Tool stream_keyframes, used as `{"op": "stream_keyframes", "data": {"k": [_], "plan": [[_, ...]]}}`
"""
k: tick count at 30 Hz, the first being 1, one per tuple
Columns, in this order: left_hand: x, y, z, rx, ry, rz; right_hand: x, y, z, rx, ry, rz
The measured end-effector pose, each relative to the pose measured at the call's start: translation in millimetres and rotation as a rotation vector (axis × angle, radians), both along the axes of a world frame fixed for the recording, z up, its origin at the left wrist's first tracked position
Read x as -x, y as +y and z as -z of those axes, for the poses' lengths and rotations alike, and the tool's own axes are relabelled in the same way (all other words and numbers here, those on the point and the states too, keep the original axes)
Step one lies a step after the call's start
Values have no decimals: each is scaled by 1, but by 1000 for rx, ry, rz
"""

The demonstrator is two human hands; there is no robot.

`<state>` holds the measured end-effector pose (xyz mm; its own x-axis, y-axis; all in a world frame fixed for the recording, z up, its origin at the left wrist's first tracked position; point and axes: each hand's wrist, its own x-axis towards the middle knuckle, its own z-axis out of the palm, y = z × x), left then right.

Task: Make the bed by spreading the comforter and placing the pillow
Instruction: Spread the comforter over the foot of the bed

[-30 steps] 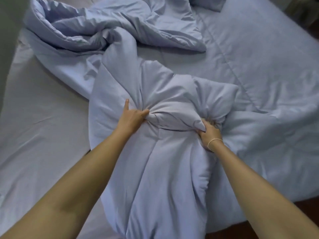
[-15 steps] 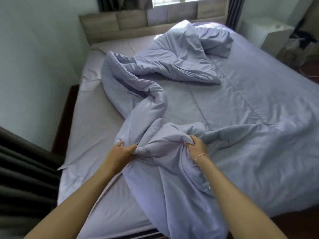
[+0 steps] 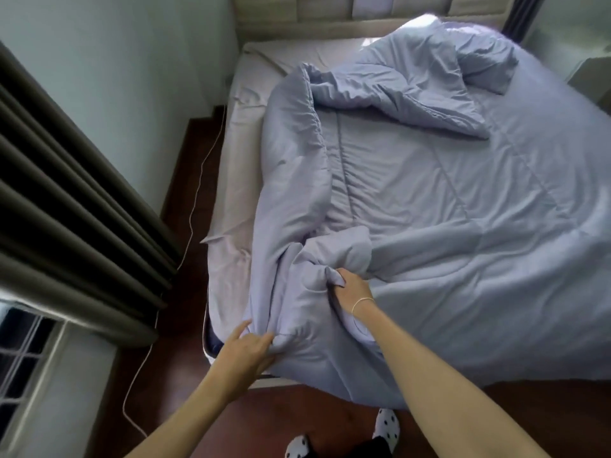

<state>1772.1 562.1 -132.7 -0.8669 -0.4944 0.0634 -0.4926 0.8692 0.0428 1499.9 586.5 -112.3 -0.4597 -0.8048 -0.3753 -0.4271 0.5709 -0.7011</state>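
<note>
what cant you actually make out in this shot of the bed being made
- Pillow: none identifiable in the head view; the bunched comforter may cover it.
- Right hand: fingertips buried in the fabric.
- Left hand: its grip underside is hidden by the fold.
- Headboard: cut off by the top edge.
- Bed's right side: cut off by the frame edge.

Left hand point(image 3: 246, 350): fingers pinched on comforter point(image 3: 429, 226) edge, at the bed's foot corner.
Right hand point(image 3: 352, 287): fist clenched in comforter bunch, beyond the left.
Arms: both outstretched, bare.
</note>
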Motion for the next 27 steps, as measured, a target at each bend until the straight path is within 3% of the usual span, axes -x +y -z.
{"op": "stream_keyframes", "data": {"k": [7, 16, 18, 21, 23, 27], "plan": [[-11, 12, 11, -186, 118, -143, -7, 38, 26, -135, -10, -40], [67, -53, -11, -103, 129, -208, -13, 81, 32, -386, -181, -295], [80, -58, -10, -111, 86, -215, -8, 87, 32, -395, -184, -240], [92, -64, -4, -106, -23, -204, 6, 95, 41, -295, -243, 67], [94, -68, 2, -86, -96, -193, 12, 96, 33, -201, -177, 237], [94, -76, 12, -20, -163, -187, 31, 87, 30, -114, 4, 211]]}}
